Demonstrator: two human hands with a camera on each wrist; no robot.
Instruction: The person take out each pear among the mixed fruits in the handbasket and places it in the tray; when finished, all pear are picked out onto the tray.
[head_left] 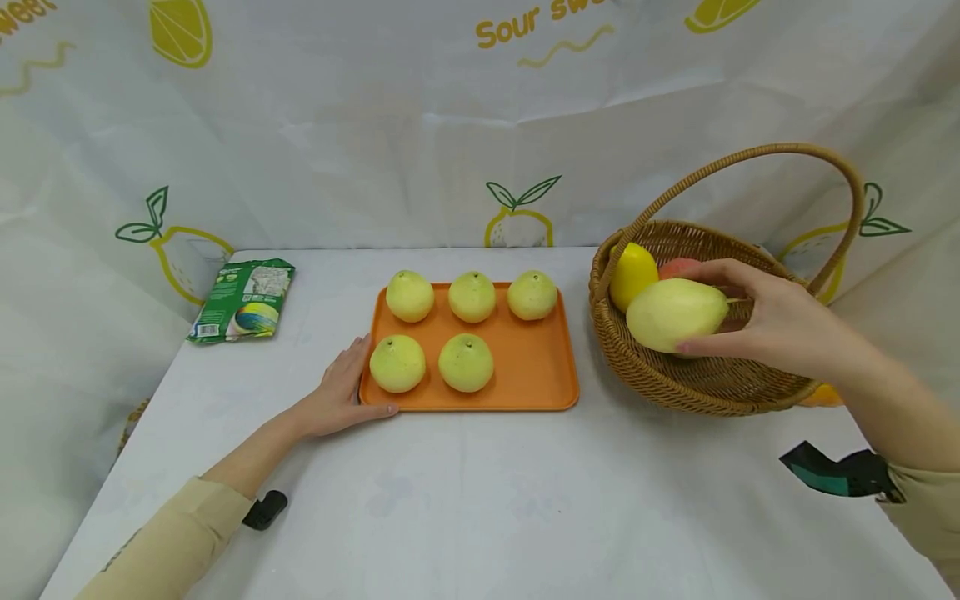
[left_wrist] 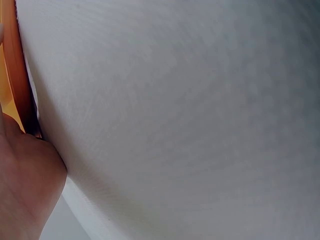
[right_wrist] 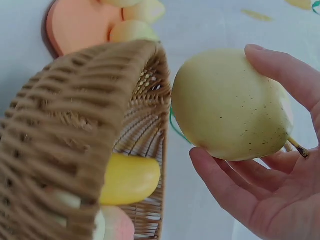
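Observation:
My right hand (head_left: 772,321) holds a pale yellow pear (head_left: 675,315) by its stem end, over the wicker basket (head_left: 637,375). In the right wrist view, thumb and fingers curve around the pear (right_wrist: 232,105), its stem toward the palm. Inside the basket are a yellow fruit (head_left: 633,275) and a reddish fruit (head_left: 677,267), partly hidden by the hand. My left hand (head_left: 337,396) rests against the left end of an orange tray (head_left: 528,367), its thumb along the front edge. Several round, pale yellow-green fruits (head_left: 467,363) stand on the tray in two rows.
A green printed packet (head_left: 246,300) lies at the table's back left. The basket's tall arched handle (head_left: 806,150) rises above its rim. Something orange (head_left: 823,396) shows beside the basket's front right. A white lemon-print cloth (head_left: 360,150) hangs behind the table.

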